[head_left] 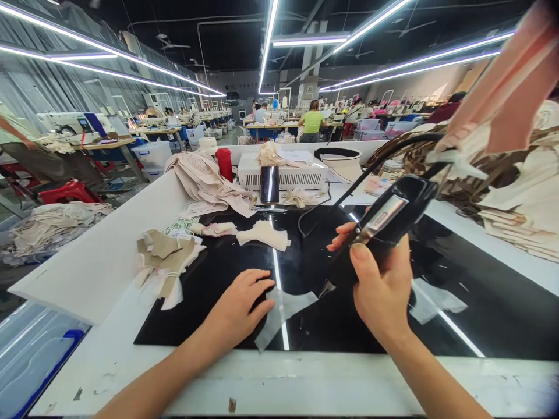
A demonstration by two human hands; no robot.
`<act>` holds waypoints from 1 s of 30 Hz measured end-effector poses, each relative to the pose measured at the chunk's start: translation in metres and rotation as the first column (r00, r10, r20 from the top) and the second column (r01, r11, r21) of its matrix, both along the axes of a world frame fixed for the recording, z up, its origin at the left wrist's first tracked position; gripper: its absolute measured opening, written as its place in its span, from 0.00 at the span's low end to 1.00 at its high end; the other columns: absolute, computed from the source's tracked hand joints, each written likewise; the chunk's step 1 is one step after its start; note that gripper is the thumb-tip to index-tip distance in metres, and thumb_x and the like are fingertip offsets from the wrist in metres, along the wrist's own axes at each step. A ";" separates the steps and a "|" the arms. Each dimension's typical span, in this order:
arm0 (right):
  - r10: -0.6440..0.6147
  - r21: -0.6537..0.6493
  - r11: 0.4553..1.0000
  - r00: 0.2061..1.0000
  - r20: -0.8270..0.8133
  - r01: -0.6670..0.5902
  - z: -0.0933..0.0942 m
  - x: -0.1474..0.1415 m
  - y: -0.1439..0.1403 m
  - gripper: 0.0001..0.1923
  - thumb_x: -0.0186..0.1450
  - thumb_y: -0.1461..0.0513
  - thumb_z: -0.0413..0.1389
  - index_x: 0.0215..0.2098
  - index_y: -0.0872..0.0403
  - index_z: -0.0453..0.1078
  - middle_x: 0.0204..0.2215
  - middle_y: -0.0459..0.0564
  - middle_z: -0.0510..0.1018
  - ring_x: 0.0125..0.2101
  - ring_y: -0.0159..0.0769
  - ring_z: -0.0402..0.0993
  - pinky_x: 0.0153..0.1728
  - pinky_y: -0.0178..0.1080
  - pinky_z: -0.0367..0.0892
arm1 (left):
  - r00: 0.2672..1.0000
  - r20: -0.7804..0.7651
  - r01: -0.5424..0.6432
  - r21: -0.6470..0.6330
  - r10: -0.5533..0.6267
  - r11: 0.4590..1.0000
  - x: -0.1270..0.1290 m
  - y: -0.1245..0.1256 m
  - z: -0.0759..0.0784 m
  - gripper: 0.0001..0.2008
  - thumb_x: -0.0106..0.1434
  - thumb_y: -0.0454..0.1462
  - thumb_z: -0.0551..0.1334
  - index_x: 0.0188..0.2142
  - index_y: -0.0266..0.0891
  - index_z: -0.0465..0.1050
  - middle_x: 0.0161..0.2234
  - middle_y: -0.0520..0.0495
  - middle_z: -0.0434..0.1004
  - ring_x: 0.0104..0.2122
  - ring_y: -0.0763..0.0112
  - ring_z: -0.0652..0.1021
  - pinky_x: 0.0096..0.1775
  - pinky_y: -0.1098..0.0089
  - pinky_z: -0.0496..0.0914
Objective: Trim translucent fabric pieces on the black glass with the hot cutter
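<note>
My left hand [242,304] lies open, fingers at the translucent piece's [293,305] edge, presumably steadying it flat on the black board [336,329]. My right grips the corded black tool [395,209] firmly, likely for control, angled toward the piece's right corner. Lower-left plastic bin [30,349]: contents indistinct.

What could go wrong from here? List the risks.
The black tool in the right grip has its metal tip close to the pale piece and might nick it. The left grip rests along one edge, so the piece could slide on the glossy board. The looping cable might snag.
</note>
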State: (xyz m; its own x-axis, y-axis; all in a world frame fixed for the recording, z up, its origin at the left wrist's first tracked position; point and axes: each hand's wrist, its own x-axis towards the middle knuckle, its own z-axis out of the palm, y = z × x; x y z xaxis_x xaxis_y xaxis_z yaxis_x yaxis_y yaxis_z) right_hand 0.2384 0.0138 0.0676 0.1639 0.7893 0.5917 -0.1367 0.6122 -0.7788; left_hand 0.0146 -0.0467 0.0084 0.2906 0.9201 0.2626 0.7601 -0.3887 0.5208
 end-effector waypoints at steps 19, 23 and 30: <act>0.204 -0.066 0.956 0.490 0.847 -0.285 -0.061 -0.018 -0.007 0.07 0.74 0.60 0.49 0.42 0.47 0.70 0.35 0.44 0.80 0.35 0.37 0.79 0.37 0.39 0.75 | 0.931 0.353 -0.038 -0.159 0.093 0.986 -0.001 0.004 0.008 0.04 0.67 0.35 0.60 0.38 0.43 0.75 0.38 0.51 0.78 0.40 0.64 0.77 0.46 0.64 0.69; 0.307 -0.180 0.943 0.522 0.796 -0.280 -0.051 -0.017 0.004 0.10 0.73 0.60 0.50 0.34 0.48 0.69 0.28 0.41 0.77 0.29 0.34 0.75 0.31 0.35 0.71 | 0.897 0.430 -0.026 -0.186 0.105 0.982 -0.008 0.013 0.014 0.04 0.67 0.38 0.59 0.35 0.43 0.71 0.29 0.55 0.73 0.30 0.69 0.74 0.36 0.68 0.68; 0.168 -0.068 0.982 0.642 0.748 -0.177 -0.040 -0.036 0.043 0.12 0.73 0.57 0.50 0.37 0.50 0.73 0.31 0.46 0.79 0.28 0.36 0.76 0.29 0.36 0.72 | 0.787 0.593 -0.031 -0.236 0.170 0.971 -0.015 0.059 0.015 0.16 0.62 0.42 0.64 0.47 0.40 0.65 0.30 0.53 0.73 0.29 0.70 0.78 0.33 0.71 0.71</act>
State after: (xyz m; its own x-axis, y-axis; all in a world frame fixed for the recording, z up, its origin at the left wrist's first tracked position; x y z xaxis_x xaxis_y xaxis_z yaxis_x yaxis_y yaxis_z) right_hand 0.2026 0.0564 0.0277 -0.4757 0.7500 0.4596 0.3845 0.6472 -0.6582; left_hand -0.0006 0.0126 0.0232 0.0381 0.9869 0.1570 0.2899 -0.1612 0.9434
